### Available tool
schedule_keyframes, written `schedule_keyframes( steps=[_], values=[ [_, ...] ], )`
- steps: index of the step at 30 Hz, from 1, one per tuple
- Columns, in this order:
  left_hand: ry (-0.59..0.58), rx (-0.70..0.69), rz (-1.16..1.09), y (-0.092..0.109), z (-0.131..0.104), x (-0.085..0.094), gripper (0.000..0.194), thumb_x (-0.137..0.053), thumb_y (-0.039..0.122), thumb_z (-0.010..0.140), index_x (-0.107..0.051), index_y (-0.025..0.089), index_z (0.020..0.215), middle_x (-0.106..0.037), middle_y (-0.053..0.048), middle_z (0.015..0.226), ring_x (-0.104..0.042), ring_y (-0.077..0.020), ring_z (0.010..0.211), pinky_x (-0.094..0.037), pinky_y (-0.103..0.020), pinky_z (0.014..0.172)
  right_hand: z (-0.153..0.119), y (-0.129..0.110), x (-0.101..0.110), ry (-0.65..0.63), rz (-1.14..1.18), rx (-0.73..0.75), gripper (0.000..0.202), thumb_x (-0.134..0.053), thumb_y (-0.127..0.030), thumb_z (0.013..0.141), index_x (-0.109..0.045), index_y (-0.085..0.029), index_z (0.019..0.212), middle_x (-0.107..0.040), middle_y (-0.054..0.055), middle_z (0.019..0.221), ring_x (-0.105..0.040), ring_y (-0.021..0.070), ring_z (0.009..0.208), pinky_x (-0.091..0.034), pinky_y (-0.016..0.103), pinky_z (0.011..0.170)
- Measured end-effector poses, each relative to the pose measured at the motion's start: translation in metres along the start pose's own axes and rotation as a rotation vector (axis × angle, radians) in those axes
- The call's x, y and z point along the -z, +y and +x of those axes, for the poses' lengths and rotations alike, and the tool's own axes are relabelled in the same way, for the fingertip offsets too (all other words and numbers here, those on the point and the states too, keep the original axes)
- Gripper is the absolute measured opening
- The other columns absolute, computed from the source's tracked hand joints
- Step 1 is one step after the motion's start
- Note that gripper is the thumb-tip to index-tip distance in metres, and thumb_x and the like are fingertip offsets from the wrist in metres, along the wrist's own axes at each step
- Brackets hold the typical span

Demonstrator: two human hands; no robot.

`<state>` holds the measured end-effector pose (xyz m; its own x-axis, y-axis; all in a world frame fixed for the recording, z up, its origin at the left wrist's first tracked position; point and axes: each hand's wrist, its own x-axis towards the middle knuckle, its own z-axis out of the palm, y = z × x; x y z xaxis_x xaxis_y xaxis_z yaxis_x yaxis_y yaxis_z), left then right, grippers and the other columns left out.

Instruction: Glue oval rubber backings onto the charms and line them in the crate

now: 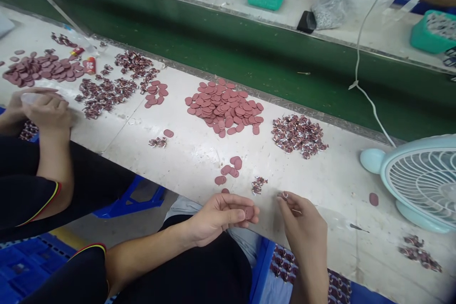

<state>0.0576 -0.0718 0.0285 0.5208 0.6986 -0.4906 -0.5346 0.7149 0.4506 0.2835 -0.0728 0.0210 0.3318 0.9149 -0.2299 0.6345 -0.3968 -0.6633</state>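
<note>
Between the thumb and fingers of my left hand (pixel 223 218) is a reddish-brown oval disc (pixel 249 213), held above the bench's near edge. To its right, my right hand (pixel 304 228) pinches a small brown and metallic part (pixel 285 195); its exact kind is too small to make out. A few loose oval discs (pixel 225 170) lie just beyond my left hand. Several small metallic parts (pixel 258 185) sit on the white bench between the hands. Farther back are a large heap of oval discs (pixel 224 104) and a heap of the small parts (pixel 299 135).
A pale blue fan (pixel 423 180) stands at the right. On the left, another person's hands (pixel 46 107) work beside more discs (pixel 42 69) and parts (pixel 103 92). Below the bench edge is a blue crate (pixel 261 270) with rows of parts. Across a green gap, another bench holds green baskets (pixel 268 2).
</note>
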Motion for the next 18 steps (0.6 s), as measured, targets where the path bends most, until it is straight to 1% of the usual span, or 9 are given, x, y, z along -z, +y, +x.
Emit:
schedule_keyframes(
  steps=[2, 5, 7, 9, 11, 13, 15, 18],
  values=[
    [0.005, -0.007, 0.007, 0.000, 0.000, 0.000, 0.030, -0.089, 0.026, 0.075, -0.081, 0.017, 0.103, -0.080, -0.011, 0.107, -0.077, -0.0205, 0.098, -0.056, -0.025, 0.082, -0.018, -0.005, 0.009, -0.031, 0.197, 0.020, 0.027, -0.071, -0.049, 0.086, -0.077, -0.026, 0.098, -0.073, 0.006, 0.105, -0.070, 0.0226, 0.093, -0.057, 0.033, 0.079],
    [0.002, -0.020, 0.037, -0.003, 0.001, -0.001, 0.031, -0.090, 0.026, 0.075, -0.081, 0.018, 0.104, -0.080, -0.012, 0.111, -0.076, -0.0208, 0.098, -0.056, -0.027, 0.084, -0.047, -0.019, 0.018, -0.155, 0.512, 0.050, 0.017, -0.076, -0.039, 0.085, -0.079, -0.030, 0.099, -0.071, 0.005, 0.113, -0.071, 0.0212, 0.099, -0.060, 0.027, 0.078],
    [-0.010, -0.031, 0.064, -0.004, 0.001, -0.002, 0.032, -0.089, 0.025, 0.075, -0.081, 0.020, 0.105, -0.078, -0.012, 0.118, -0.075, -0.0203, 0.099, -0.056, -0.029, 0.086, -0.062, -0.029, 0.020, -0.246, 0.582, 0.068, 0.015, -0.075, -0.036, 0.087, -0.080, -0.032, 0.101, -0.072, 0.005, 0.112, -0.072, 0.0205, 0.094, -0.061, 0.028, 0.079],
    [-0.032, -0.038, 0.085, -0.005, 0.001, -0.003, 0.032, -0.089, 0.025, 0.075, -0.081, 0.020, 0.106, -0.077, -0.012, 0.122, -0.075, -0.0203, 0.099, -0.057, -0.031, 0.088, -0.069, -0.037, 0.019, -0.291, 0.609, 0.076, 0.017, -0.073, -0.035, 0.089, -0.081, -0.032, 0.104, -0.074, 0.005, 0.108, -0.072, 0.0192, 0.084, -0.062, 0.028, 0.075],
    [-0.057, -0.043, 0.094, -0.006, 0.001, -0.004, 0.032, -0.089, 0.024, 0.075, -0.081, 0.020, 0.106, -0.078, -0.011, 0.117, -0.075, -0.0203, 0.097, -0.057, -0.033, 0.089, -0.072, -0.043, 0.015, -0.278, 0.640, 0.042, 0.018, -0.074, -0.037, 0.088, -0.081, -0.032, 0.104, -0.075, 0.005, 0.105, -0.071, 0.0168, 0.074, -0.062, 0.026, 0.069],
    [-0.074, -0.058, 0.094, -0.006, 0.000, -0.005, 0.031, -0.089, 0.022, 0.076, -0.081, 0.020, 0.105, -0.081, -0.010, 0.109, -0.076, -0.0197, 0.096, -0.058, -0.032, 0.089, -0.073, -0.049, 0.011, -0.229, 0.675, -0.029, 0.018, -0.077, -0.039, 0.086, -0.081, -0.031, 0.101, -0.075, 0.005, 0.103, -0.069, 0.0153, 0.071, -0.061, 0.025, 0.066],
    [-0.089, -0.074, 0.086, -0.007, 0.000, -0.005, 0.031, -0.088, 0.020, 0.076, -0.081, 0.020, 0.105, -0.082, -0.009, 0.104, -0.076, -0.0193, 0.096, -0.058, -0.030, 0.088, -0.073, -0.053, 0.009, -0.197, 0.686, -0.079, 0.020, -0.078, -0.041, 0.084, -0.081, -0.031, 0.101, -0.076, 0.005, 0.100, -0.068, 0.0151, 0.071, -0.061, 0.025, 0.067],
    [-0.112, -0.087, 0.080, -0.009, 0.000, -0.004, 0.031, -0.087, 0.017, 0.077, -0.080, 0.019, 0.107, -0.082, -0.009, 0.104, -0.077, -0.0200, 0.098, -0.058, -0.031, 0.088, -0.074, -0.056, 0.007, -0.173, 0.675, -0.090, 0.022, -0.078, -0.042, 0.084, -0.081, -0.029, 0.101, -0.077, 0.006, 0.100, -0.068, 0.0158, 0.070, -0.062, 0.027, 0.070]
  ],
)
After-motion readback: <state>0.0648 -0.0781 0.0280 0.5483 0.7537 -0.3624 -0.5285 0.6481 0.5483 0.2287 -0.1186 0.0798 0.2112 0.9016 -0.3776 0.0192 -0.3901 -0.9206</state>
